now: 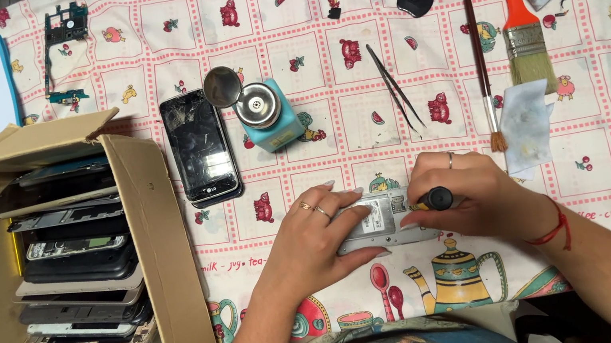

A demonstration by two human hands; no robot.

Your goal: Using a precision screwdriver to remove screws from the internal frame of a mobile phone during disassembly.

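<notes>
Mostly hidden beneath both sets of fingers, the opened phone [383,220] lies gripped by the left hand [315,234]; the right hand [463,196] clasps a screwdriver [432,199], its tip concealed.

Bright, even overhead light, soft shadows, sharp focus, mild edge distortion.

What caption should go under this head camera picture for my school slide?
Left hand steadies an opened grey phone while the right hand works a black-handled screwdriver on it.
</notes>
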